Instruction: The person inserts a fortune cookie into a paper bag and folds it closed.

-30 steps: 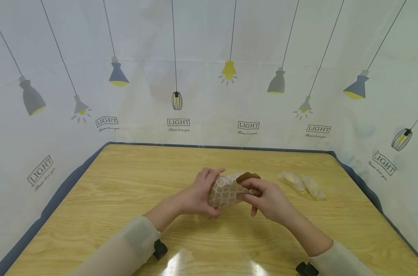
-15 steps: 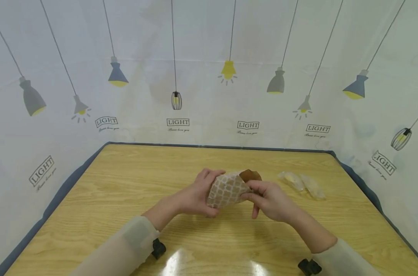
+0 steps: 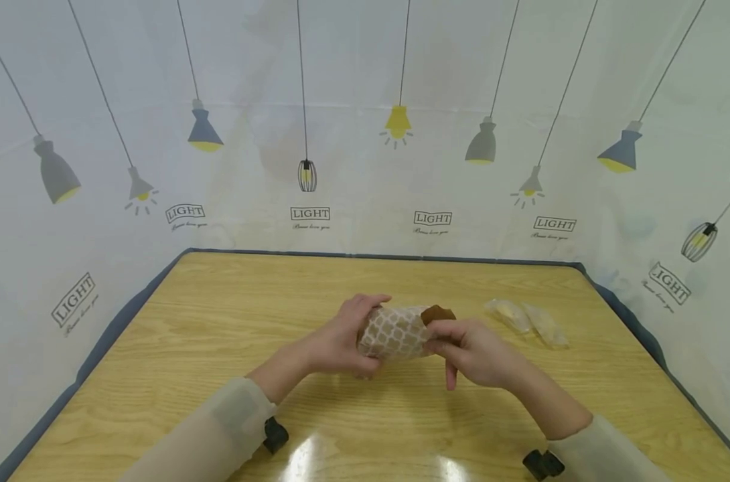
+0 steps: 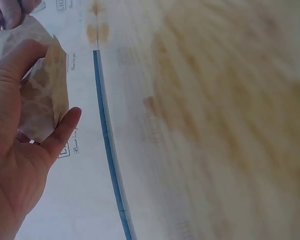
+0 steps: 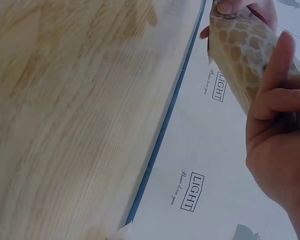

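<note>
A brown paper bag (image 3: 395, 333) with a white lattice print is held up above the middle of the table. My left hand (image 3: 343, 338) grips its left end, thumb on the near side and fingers on the far side. At the other end, my right hand (image 3: 479, 351) pinches the bag's edge between thumb and fingers, just below a plain brown flap (image 3: 439, 313) that stands up. In the right wrist view the patterned side of the bag (image 5: 242, 47) stretches between both hands. What the bag contains is hidden.
Two small clear plastic packets (image 3: 509, 316) with pale contents lie on the wooden table (image 3: 250, 294), to the right beyond my right hand. A white curtain (image 3: 365, 167) printed with lamps surrounds the table's back and sides.
The bag has turned slightly and shifted a little left, its lattice side facing me more. My right fingers have moved slightly along its edge, and the brown flap rose, then dipped.
</note>
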The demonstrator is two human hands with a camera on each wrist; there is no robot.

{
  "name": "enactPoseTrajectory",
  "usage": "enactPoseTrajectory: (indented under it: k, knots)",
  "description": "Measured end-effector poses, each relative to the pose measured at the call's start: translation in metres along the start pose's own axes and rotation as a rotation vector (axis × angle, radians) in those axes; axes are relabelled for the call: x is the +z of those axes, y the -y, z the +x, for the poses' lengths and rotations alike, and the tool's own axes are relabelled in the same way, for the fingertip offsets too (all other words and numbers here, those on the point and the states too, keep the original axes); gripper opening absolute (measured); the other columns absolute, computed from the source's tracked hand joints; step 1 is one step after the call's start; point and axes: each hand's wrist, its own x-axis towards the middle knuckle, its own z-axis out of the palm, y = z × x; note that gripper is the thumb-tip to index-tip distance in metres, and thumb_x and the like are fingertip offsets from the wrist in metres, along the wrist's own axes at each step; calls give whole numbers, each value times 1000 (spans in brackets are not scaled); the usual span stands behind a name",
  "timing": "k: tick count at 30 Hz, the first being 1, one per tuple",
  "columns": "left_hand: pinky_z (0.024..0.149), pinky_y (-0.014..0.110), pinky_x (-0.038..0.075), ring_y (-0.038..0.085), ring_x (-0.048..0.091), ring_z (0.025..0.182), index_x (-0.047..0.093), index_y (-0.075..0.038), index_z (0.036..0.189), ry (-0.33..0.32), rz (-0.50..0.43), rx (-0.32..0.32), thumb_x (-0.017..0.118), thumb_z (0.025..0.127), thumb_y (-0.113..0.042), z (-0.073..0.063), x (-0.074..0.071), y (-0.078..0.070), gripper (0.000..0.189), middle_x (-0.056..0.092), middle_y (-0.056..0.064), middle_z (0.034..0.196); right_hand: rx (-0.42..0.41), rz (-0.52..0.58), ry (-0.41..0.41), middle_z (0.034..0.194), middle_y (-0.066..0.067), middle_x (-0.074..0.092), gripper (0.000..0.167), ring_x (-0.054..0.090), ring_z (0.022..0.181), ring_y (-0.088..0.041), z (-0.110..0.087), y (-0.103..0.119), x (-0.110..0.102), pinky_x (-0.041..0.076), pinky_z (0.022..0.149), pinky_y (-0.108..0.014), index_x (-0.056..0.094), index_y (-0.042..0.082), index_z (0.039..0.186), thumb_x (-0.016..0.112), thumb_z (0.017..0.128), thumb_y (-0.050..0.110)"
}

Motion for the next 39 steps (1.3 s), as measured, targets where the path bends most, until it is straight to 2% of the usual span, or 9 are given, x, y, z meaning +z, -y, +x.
enactPoseTrajectory:
  k: [5,13,19,25,27,30,34,36,39]
  knots:
    - [110,47,52,24,47,129,33,-13,168,-17,-9,-17,93,78,-14,0,0,1,109,48,13,151,-4,17,25,127,-27,73,24,72,58,-20,-2,-1,-1,57,54,-37,74,6,129,56,114,9]
    - [117,56,49,29,48,134,35,-12,167,-20,-18,-70,96,76,-13,-1,-4,3,110,46,16,152,-32,-29,-54,105,-11,74,12,70,66,-13,-5,-4,-6,56,57,-29,80,9,110,68,108,9]
    - [118,57,49,29,48,135,35,-13,167,-28,-23,-88,97,77,-14,-2,-4,4,110,45,15,152,-3,-20,-111,106,-11,77,16,68,69,-13,-14,-9,-13,53,52,-30,81,8,119,70,107,11]
    - [115,55,52,28,49,133,36,-13,167,-34,-28,-82,96,77,-13,-2,-4,5,108,45,15,152,-12,-27,-181,102,5,80,18,70,70,-21,-27,-20,-26,54,51,-33,81,10,121,71,106,11]
    - [114,54,53,28,49,132,36,-15,167,-38,-30,-87,96,77,-12,-3,-5,5,108,45,14,151,28,-42,-223,102,8,78,19,70,73,-20,-34,-25,-38,54,54,-32,80,11,124,71,108,14]
    - [114,54,53,28,49,131,36,-15,167,-43,-37,-89,95,77,-11,-3,-7,5,108,45,14,151,119,-104,-313,108,9,78,24,68,80,-16,-48,-41,-62,54,59,-31,78,14,130,69,109,24]
    - [115,54,52,28,49,132,35,-14,168,-42,-38,-86,95,78,-11,-4,-8,4,108,44,15,152,226,-225,-436,118,18,74,35,65,90,-8,-69,-79,-97,56,68,-30,75,15,138,68,110,35]
    - [115,54,53,28,49,132,35,-13,168,-42,-36,-83,95,78,-11,-5,-8,5,108,44,15,151,264,-274,-461,119,23,70,40,65,95,-3,-78,-98,-111,57,73,-28,72,12,141,67,110,37]
    - [114,54,53,27,49,131,35,-13,168,-45,-29,-74,96,77,-12,-5,-6,7,109,45,15,150,314,-285,-440,127,18,69,47,60,101,5,-86,-121,-128,57,77,-26,66,7,148,67,111,36]
